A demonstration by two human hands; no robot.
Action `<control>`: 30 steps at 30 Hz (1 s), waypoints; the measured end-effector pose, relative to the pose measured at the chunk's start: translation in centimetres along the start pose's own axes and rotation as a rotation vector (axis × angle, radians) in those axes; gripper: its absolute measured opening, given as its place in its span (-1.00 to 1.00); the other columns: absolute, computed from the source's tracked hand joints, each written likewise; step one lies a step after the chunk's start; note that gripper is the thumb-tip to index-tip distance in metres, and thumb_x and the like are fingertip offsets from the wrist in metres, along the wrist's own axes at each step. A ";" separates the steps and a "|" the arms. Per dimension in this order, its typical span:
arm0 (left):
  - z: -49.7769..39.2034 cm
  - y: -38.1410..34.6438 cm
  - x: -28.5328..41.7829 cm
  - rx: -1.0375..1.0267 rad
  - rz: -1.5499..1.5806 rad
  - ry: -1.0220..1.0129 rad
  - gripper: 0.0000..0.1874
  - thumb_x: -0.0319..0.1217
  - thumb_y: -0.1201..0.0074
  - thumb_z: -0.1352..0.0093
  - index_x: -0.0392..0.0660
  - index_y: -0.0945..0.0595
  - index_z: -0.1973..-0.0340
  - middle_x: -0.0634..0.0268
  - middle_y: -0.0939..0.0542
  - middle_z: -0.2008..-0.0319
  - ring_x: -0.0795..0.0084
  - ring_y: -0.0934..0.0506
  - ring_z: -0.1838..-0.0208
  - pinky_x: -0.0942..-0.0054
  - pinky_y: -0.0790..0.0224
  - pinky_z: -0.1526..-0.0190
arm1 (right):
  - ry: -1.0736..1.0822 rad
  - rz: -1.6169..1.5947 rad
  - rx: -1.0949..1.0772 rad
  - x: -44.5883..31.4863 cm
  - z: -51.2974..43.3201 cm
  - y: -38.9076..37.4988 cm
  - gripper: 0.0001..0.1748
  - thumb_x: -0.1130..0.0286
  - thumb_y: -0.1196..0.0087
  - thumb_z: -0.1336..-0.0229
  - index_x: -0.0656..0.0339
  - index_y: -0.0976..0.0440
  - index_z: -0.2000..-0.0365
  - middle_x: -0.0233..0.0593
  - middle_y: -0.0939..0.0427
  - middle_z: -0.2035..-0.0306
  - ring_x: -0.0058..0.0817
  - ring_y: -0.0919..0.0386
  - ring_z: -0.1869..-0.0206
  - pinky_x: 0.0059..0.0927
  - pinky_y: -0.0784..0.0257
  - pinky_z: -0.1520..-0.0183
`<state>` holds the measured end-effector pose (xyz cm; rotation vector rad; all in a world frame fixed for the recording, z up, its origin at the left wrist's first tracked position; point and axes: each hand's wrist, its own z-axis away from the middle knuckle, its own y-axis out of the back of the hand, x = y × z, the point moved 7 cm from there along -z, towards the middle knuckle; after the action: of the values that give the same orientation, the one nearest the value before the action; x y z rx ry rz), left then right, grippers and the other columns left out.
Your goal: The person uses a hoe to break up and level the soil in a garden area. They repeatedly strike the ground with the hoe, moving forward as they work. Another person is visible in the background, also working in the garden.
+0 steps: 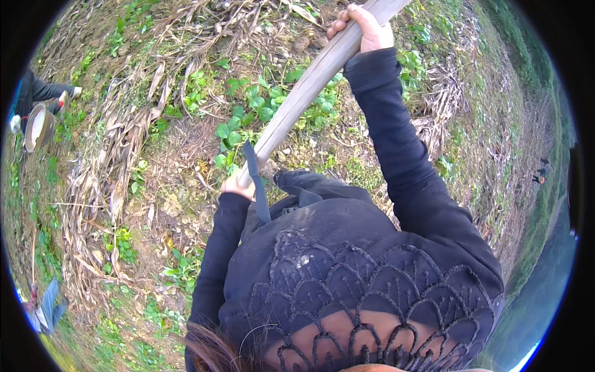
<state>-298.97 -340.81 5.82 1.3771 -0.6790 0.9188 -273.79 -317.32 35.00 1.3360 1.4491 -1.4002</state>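
Observation:
A thick, weathered wooden pole (307,88) slants from my waist up past the top edge of the view, where its far end is out of sight. Around its lower end my left hand (238,186) is closed, close to my belly. My right hand (362,29) grips the same pole farther up, with the arm stretched forward. A dark strap (258,186) passes in front of the pole beside my left hand. Below the pole, leafy green plants (260,109) grow from the soil.
Dry corn stalks and leaves (107,172) lie in rows over the sloping field. At the left, a person (35,93) is beside a round container (39,128). Another person (44,307) stands lower left near a thin upright pole (34,255). Small distant figures (540,173) appear at right.

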 end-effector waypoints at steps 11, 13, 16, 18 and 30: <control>-18.9 -8.4 16.6 -0.198 0.063 -0.041 -0.71 -0.30 -0.04 -0.02 -0.09 -0.56 0.33 0.01 -0.57 0.41 0.01 -0.53 0.27 0.24 -0.37 0.20 | 0.083 0.149 0.285 -0.6 -16.5 8.0 -0.82 0.39 -0.05 0.03 0.23 -0.27 0.48 -0.28 -0.33 0.69 -0.44 -0.33 0.77 -0.38 -0.33 0.74; -18.4 -10.7 12.5 -0.240 0.060 0.026 -0.69 -0.30 -0.05 -0.02 -0.13 -0.54 0.33 -0.04 -0.57 0.38 0.00 -0.53 0.26 0.21 -0.38 0.20 | -0.039 0.152 0.370 7.5 -17.9 10.7 -0.83 0.36 -0.06 0.01 0.18 -0.29 0.50 -0.33 -0.33 0.69 -0.48 -0.33 0.75 -0.43 -0.32 0.73; -12.6 -11.3 6.2 -0.378 -0.362 -0.059 -0.70 -0.27 -0.09 -0.05 -0.19 -0.53 0.36 0.00 -0.53 0.50 0.05 -0.54 0.38 0.17 -0.42 0.29 | -0.197 0.590 0.156 21.6 -11.7 10.3 -0.57 0.23 0.10 0.01 0.20 -0.38 0.89 -0.24 -0.43 0.84 -0.44 -0.42 0.77 -0.48 -0.38 0.62; -4.5 -9.7 0.9 -0.606 -0.563 0.303 -0.68 -0.20 -0.15 0.00 -0.18 -0.56 0.45 0.02 -0.54 0.54 0.06 -0.55 0.44 0.18 -0.43 0.37 | -0.517 1.114 -0.034 32.4 -2.7 9.1 -0.74 0.36 0.04 0.05 0.31 -0.46 0.71 -0.26 -0.43 0.86 -0.41 -0.43 0.84 -0.47 -0.42 0.72; -6.4 1.8 17.0 -0.669 0.463 0.810 -0.41 -0.45 -0.08 -0.15 -0.27 -0.22 -0.07 0.30 -0.42 0.56 0.59 -0.34 0.73 0.57 -0.24 0.69 | -1.130 -0.307 0.227 40.5 1.4 6.2 -0.88 0.44 0.00 -0.01 0.27 -0.31 0.49 -0.21 -0.38 0.67 -0.34 -0.40 0.65 -0.29 -0.43 0.57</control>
<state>-292.64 -332.02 20.56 0.1919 -0.5855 1.3371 -276.74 -311.46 -5.50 0.2369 0.7195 -2.0557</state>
